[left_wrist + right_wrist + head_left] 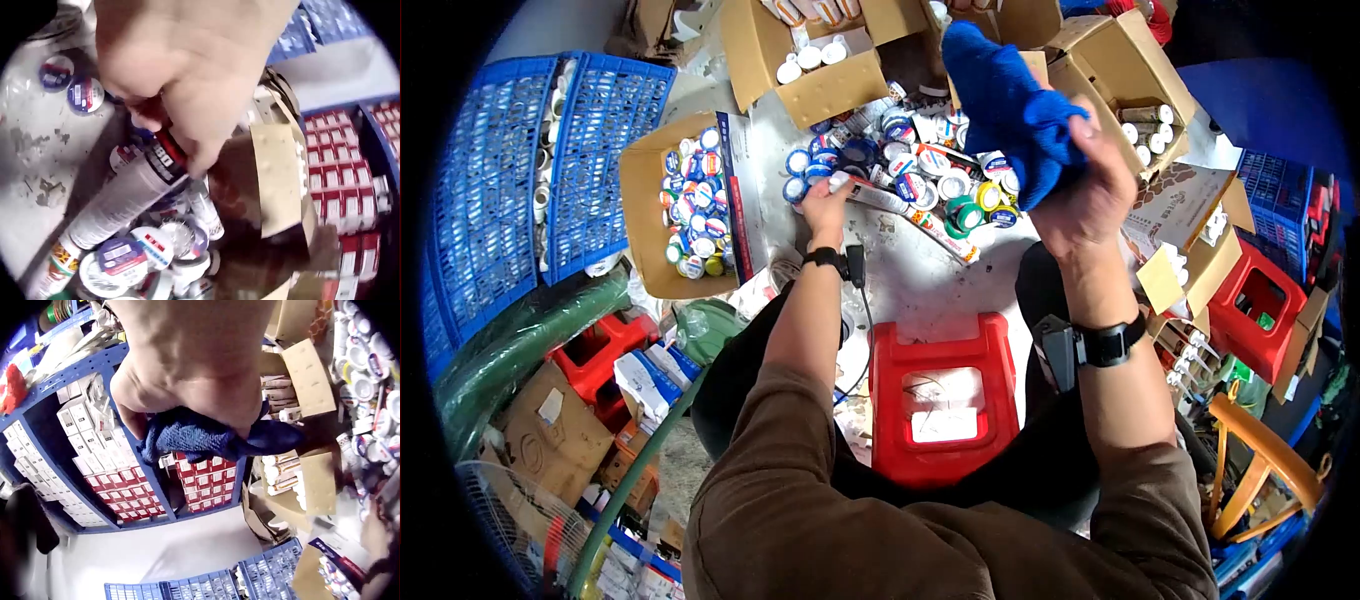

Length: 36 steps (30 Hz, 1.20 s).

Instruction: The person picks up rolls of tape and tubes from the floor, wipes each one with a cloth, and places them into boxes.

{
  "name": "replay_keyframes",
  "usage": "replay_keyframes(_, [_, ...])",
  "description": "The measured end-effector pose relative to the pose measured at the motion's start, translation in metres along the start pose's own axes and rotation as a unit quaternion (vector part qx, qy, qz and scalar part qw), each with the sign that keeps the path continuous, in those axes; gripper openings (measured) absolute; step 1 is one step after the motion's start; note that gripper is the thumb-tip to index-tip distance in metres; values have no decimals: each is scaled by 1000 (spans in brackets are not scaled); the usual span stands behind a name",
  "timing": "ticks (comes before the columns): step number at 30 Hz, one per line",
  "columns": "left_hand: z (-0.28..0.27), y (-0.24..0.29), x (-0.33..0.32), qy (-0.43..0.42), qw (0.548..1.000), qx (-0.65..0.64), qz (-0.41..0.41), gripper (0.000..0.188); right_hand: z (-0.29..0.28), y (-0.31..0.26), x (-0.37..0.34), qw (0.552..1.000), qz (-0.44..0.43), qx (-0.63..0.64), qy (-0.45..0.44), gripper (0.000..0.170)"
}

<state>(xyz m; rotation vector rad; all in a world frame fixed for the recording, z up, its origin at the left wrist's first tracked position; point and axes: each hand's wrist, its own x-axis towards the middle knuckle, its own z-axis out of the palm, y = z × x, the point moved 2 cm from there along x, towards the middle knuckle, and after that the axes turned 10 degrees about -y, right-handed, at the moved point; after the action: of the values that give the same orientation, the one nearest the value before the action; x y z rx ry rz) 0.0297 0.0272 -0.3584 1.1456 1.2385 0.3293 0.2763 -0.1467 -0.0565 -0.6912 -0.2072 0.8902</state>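
My left hand [827, 212] grips one end of a white sealant tube [878, 197] with a black and red band, low over a pile of round tape rolls [910, 187]. In the left wrist view the tube [119, 203] slants down from the fingers of that hand [181, 81]. Raised at the right, my right hand [1090, 190] holds a bunched blue cloth [1015, 110]. The right wrist view shows the cloth [194, 435] under the curled right hand [194, 375].
A carton of tape rolls [655, 165] stands left of the pile, with blue crates [500, 180] beyond. Open cartons [830, 95] line the back and right. A red stool [890, 400] sits between the legs. Shelves of boxes [94, 444] show in the right wrist view.
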Motion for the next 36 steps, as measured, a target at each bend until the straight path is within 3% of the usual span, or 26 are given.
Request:
replay_keyframes(1, [6,-1,-4,-51,996,-33,64,48,-1,-2,0,1000,1,-12,-27,17])
replay_keyframes(2, [16,24,-25,-81,993,24,87,51,-3,-3,-1,998,2,-25,-54,16])
replay_keyframes(4, [33,51,-57,-47,977,109,178,47,-1,-6,-4,988,-29,-101,-113,19])
replay_keyframes(8, [50,124,-115,-17,942,224,249,53,4,-3,-18,902,-65,-368,-217,24])
replay_keyframes(10, [60,161,-147,-63,902,246,350,51,8,6,-23,864,-85,-428,-250,23])
replay_keyframes(12, [77,202,-184,-122,882,145,431,53,17,15,-32,839,-88,-469,-261,28])
replay_keyframes(14, [89,248,-222,-181,887,48,422,63,41,-1,-45,823,-161,-490,-239,44])
replay_keyframes(15, [89,257,-229,-197,889,19,413,69,47,-11,-46,835,-181,-464,-235,55])
replay_keyframes(16, [93,280,-252,-235,868,-9,436,72,61,-32,-56,868,-128,-424,-225,56])
replay_keyframes(18, [101,314,-286,-310,827,-57,465,72,69,-50,-66,910,-124,-336,-210,52])
replay_keyframes(19, [107,327,-303,-309,831,-38,461,71,73,-60,-73,937,-76,-273,-206,41])
replay_keyframes(20, [108,332,-311,-310,827,-40,468,71,74,-59,-75,964,-80,-217,-129,30])
replay_keyframes(22, [113,343,-327,-306,821,130,464,66,79,-74,-83,963,-105,-239,-72,27])
replay_keyframes(24, [115,346,-351,-247,735,267,571,75,85,-95,-92,912,-168,-361,-97,23])
replay_keyframes(26, [115,346,-380,-197,738,285,579,75,86,-119,-87,796,-329,-483,-160,20])
replay_keyframes(27, [110,338,-380,-148,719,347,584,61,87,-136,-90,805,-318,-485,-127,18])
replay_keyframes(29, [98,325,-382,-143,765,302,550,48,58,-175,-77,766,-367,-524,-63,17])
replay_keyframes(30, [86,316,-380,-142,781,313,521,45,46,-198,-76,781,-343,-522,-9,17])
replay_keyframes(31, [76,310,-380,-140,804,299,495,39,26,-221,-68,742,-394,-543,10,17])
replay_keyframes(32, [66,307,-385,-119,801,326,487,32,6,-245,-64,669,-451,-589,48,19])
replay_keyframes(35, [44,300,-393,-164,873,239,392,20,-21,-303,-79,650,-437,-598,172,27])
replay_keyframes(36, [40,302,-402,-176,896,203,353,17,-11,-316,-98,676,-411,-581,192,29])
